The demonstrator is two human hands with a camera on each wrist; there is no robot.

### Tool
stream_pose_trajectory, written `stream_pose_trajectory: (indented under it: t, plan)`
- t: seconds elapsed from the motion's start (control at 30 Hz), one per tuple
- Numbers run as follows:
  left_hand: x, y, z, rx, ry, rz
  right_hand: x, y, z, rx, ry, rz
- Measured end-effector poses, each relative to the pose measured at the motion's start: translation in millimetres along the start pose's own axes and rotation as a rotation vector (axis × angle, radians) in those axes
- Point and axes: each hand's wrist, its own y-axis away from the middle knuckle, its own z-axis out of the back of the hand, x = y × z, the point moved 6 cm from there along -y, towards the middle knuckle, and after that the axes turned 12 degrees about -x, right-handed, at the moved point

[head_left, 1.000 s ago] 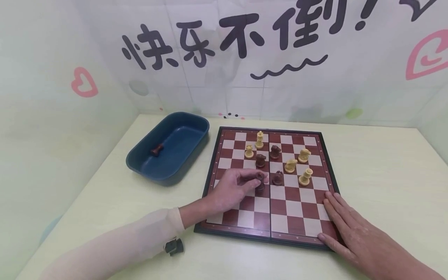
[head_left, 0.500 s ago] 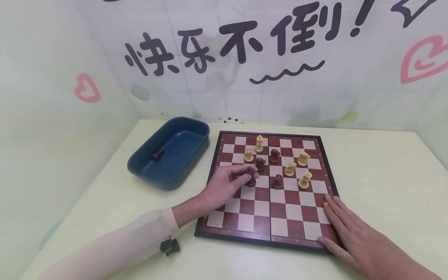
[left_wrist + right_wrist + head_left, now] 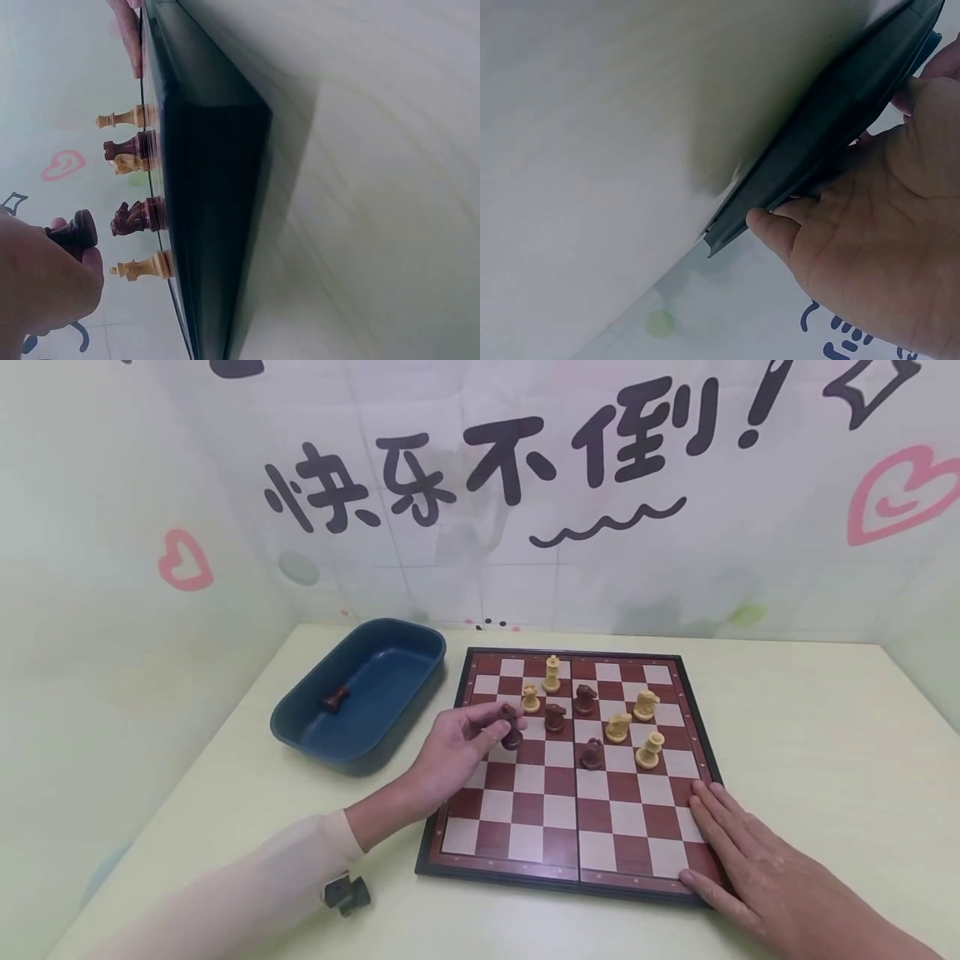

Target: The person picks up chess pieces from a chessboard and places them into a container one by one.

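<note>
My left hand (image 3: 450,752) pinches a dark chess piece (image 3: 513,739) between thumb and fingers, over the left half of the chessboard (image 3: 527,807). Its top is partly covered by the fingers. In the left wrist view the piece's base (image 3: 87,228) is raised above the board, tilted. My right hand (image 3: 765,860) lies with straight fingers on the board's front right corner. Near the left hand stand a small cream piece (image 3: 530,699), a dark knight (image 3: 555,717) and a cream king (image 3: 552,675).
Farther right on the board are another dark knight (image 3: 585,699), two cream knights (image 3: 618,727), a tall cream piece (image 3: 649,751) and a dark piece (image 3: 592,754). A blue basin (image 3: 352,752) stands left of the board, with a dark red piece (image 3: 335,699) lying in it.
My left hand has carried the dark piece leftward and up off the board from beside the centre fold. The view has tilted slightly upward. The right hand keeps its place on the corner.
</note>
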Motion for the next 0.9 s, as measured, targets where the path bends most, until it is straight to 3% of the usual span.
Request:
stream_pose_trajectory:
  t: [0.33,0.6,0.9]
  plan:
    - [-2.8,3.3,16.3,-0.046,-0.038,-0.021,3,1,5,-0.085,0.036,0.09]
    - [0.7,4.9,38.3,-0.108,-0.007,-0.016,2,0,2,-0.003,0.01,0.038]
    - [5.7,7.1,61.9,-0.172,-0.002,-0.031,2,2,3,-0.048,0.03,0.067]
